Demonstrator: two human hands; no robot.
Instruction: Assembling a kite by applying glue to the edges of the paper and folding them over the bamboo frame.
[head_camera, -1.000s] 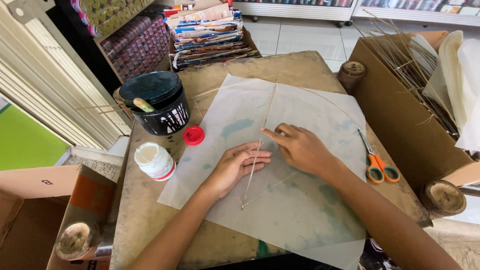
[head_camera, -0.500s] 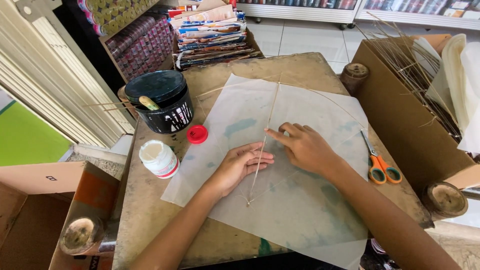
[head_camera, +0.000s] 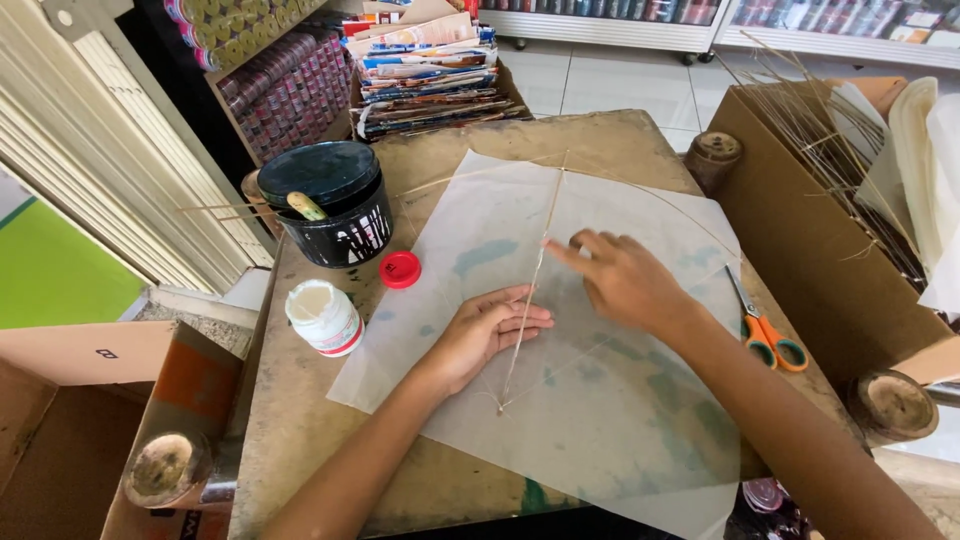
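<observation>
While both hands lie on the sheet, head view only:
Left hand (head_camera: 487, 333): flat, palm down, fingers (head_camera: 522, 318) stretched and close together — gripping nothing; fingertips touch the thin stick (head_camera: 528, 292).
Right hand (head_camera: 622, 281): loosely open, forefinger extended, its tip on the stick above the left fingertips; holds nothing.
Stick: runs from the sheet's top corner down past both hands.
Translucent paper sheet (head_camera: 600, 420): under both palms, on the worn table (head_camera: 300, 430).
Left of the left fingers: red cap (head_camera: 400, 269), white jar (head_camera: 323, 317), black bucket (head_camera: 327, 201).
Right of the right hand: orange-handled scissors (head_camera: 764, 330) — near the wrist.
</observation>
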